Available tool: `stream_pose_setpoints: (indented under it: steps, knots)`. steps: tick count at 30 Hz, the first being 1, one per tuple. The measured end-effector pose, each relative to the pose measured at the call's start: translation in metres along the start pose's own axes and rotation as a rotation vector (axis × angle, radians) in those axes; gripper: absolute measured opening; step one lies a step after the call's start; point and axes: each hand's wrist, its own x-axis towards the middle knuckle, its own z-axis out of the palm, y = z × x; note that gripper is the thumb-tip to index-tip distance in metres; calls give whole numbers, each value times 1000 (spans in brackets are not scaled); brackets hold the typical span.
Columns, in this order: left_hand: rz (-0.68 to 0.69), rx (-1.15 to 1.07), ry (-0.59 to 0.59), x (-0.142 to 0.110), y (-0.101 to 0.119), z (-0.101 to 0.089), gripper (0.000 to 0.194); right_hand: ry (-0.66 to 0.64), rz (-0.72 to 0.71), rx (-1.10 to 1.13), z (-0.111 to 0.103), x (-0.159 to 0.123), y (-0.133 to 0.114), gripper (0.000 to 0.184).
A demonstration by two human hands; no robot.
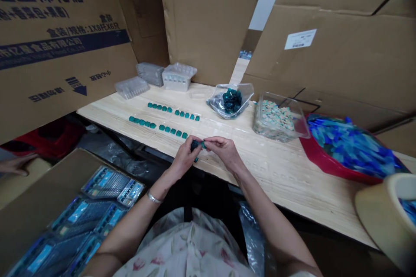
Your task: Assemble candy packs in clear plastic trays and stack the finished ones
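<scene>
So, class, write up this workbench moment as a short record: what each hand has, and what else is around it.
Left hand: holds a small teal piece at the fingertips
Right hand: fingers pinch the same piece
Bench: pale wooden bench with rows of teal pieces
Containers: clear bag of teal pieces, clear tub of pale speckled pieces, red tray of blue pieces, clear plastic trays
Surroundings: cardboard boxes; another person's hand at far left
</scene>
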Motion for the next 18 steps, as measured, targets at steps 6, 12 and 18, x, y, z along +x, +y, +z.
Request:
stream_pose_setpoints:
  steps: [6,12,18]
  knots:
    - [-30,189,-51,-17,-15,-10,19,107,-355,-383,-20,4,11,12]
    - [-58,229,-76,-22,-23,-8,23,72,-443,-495,-16,8,31,16]
    - [-280,-127,-52,-13,1,-2,32,106,-307,-194,0,5,23,10]
